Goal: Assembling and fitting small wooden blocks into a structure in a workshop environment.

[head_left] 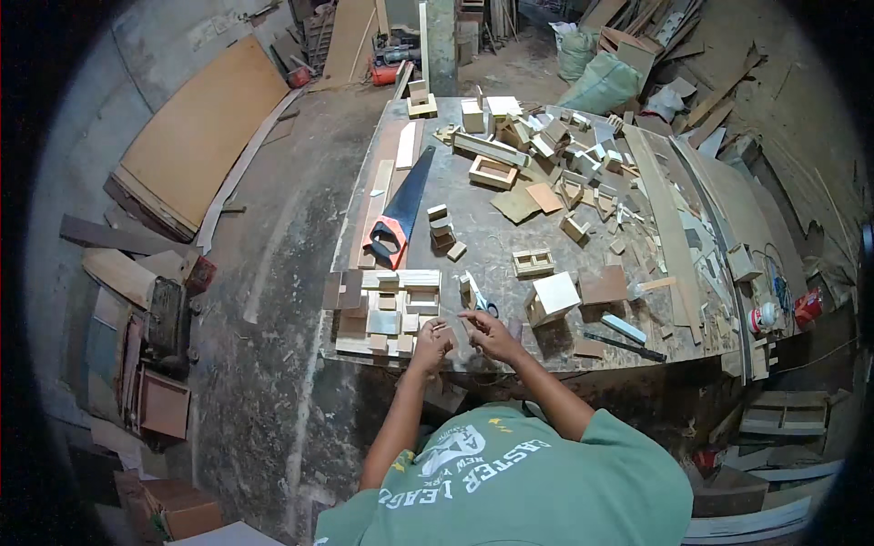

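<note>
My left hand (431,346) is closed near the table's front edge, with a small brownish piece at its fingertips, too small to name. Close beside it, my right hand (492,338) has its fingers bent in a pinch; what they hold, if anything, I cannot make out. Left of my hands lies a miniature wooden assembly (382,323) of pale blocks and little open boxes. Just beyond my right hand are scissors (489,308) with blue-grey handles, beside a small upright wooden piece (467,289). A pale wooden box (554,297) stands to the right.
A handsaw (407,209) with an orange and black handle lies on the worktable (473,237). Small wooden boxes and offcuts (546,150) are heaped at the back. Long boards (660,209) run along the right side. A dark strip (626,347) lies by the front edge.
</note>
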### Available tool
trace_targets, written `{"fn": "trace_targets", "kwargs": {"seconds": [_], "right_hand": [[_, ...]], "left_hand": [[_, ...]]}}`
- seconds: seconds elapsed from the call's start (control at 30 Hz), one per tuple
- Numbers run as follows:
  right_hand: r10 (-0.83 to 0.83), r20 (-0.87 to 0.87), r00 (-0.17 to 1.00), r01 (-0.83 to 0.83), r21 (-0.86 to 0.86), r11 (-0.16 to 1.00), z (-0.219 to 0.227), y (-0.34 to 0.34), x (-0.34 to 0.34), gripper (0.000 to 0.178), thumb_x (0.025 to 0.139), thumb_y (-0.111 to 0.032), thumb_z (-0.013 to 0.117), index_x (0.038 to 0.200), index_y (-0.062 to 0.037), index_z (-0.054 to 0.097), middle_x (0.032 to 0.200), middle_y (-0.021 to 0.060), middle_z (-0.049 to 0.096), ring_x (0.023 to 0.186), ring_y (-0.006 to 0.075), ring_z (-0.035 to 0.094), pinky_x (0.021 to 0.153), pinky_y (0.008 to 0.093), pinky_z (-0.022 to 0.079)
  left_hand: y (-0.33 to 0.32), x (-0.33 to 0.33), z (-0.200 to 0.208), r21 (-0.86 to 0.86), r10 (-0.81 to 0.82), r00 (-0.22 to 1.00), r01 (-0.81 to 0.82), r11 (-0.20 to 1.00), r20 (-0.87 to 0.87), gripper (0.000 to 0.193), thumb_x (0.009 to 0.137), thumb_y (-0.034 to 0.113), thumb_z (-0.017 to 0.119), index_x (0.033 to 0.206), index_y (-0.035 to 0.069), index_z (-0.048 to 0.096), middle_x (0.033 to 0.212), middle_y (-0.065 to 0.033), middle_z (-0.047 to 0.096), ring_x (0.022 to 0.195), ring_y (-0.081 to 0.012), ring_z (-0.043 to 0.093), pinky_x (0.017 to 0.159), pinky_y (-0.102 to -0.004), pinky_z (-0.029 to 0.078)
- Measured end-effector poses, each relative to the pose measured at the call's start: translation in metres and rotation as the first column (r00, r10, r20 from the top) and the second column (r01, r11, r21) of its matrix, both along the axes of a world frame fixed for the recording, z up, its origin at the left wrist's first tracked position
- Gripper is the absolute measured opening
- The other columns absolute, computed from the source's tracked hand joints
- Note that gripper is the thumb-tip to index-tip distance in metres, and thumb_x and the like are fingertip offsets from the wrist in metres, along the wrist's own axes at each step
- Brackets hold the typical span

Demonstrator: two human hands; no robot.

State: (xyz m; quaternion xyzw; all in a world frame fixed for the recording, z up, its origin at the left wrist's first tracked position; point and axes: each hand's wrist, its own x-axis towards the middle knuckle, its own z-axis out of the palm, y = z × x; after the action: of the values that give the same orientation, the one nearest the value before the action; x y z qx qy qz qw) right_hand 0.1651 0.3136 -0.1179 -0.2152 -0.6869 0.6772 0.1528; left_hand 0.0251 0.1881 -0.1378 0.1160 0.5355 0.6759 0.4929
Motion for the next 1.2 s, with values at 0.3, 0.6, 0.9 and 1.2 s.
{"fn": "trace_targets", "kwargs": {"seconds": [0.3, 0.6, 0.9, 1.2], "right_hand": [[0.070, -0.048, 0.996, -0.073, -0.048, 0.996, 0.018, -0.004, -0.001, 0.042, 0.084, -0.007, 0.066, 0.124, -0.0056, 0.053, 0.098, 0.0072, 0.061, 0.076, 0.0117, 0.062, 0.058, 0.0276, 0.057], [-0.162, 0.056, 0.985, 0.160, 0.046, 0.986, 0.031, -0.005, 0.011, 0.041, 0.082, -0.005, 0.069, 0.122, -0.0064, 0.059, 0.095, 0.0037, 0.066, 0.080, 0.0093, 0.063, 0.065, 0.0239, 0.053], [-0.098, -0.057, 0.994, 0.105, 0.127, 0.986, 0.012, -0.009, 0.024, 0.043, 0.088, -0.009, 0.065, 0.130, -0.0110, 0.058, 0.098, 0.0045, 0.069, 0.073, 0.0070, 0.063, 0.066, 0.0234, 0.053], [-0.073, -0.093, 0.993, 0.070, -0.035, 0.997, 0.019, -0.010, 0.030, 0.047, 0.089, -0.003, 0.060, 0.134, -0.0102, 0.052, 0.104, 0.0054, 0.064, 0.083, 0.0091, 0.062, 0.070, 0.0247, 0.053]], "left_hand": [[-0.003, -0.009, -0.003, 0.034, -0.091, 0.994, 0.093, 0.995, -0.066, 0.032, 0.084, 0.006, 0.065, 0.112, -0.003, 0.054, 0.096, -0.0088, 0.061, 0.080, -0.0140, 0.063, 0.073, -0.0249, 0.054], [0.002, 0.014, 0.041, 0.033, -0.063, 0.976, 0.071, 0.997, -0.207, 0.027, 0.084, -0.001, 0.064, 0.109, -0.003, 0.054, 0.098, -0.0104, 0.064, 0.087, -0.0155, 0.065, 0.078, -0.0276, 0.056], [0.000, 0.026, 0.053, -0.069, -0.003, 0.941, -0.022, 0.997, -0.338, 0.024, 0.081, -0.003, 0.064, 0.104, -0.008, 0.059, 0.096, -0.0124, 0.066, 0.086, -0.0162, 0.066, 0.075, -0.0265, 0.055], [0.002, 0.028, 0.046, 0.018, 0.032, 0.903, -0.027, 0.999, -0.429, 0.026, 0.080, -0.002, 0.067, 0.105, -0.006, 0.061, 0.092, -0.0091, 0.067, 0.082, -0.0117, 0.065, 0.073, -0.0228, 0.054]]}}
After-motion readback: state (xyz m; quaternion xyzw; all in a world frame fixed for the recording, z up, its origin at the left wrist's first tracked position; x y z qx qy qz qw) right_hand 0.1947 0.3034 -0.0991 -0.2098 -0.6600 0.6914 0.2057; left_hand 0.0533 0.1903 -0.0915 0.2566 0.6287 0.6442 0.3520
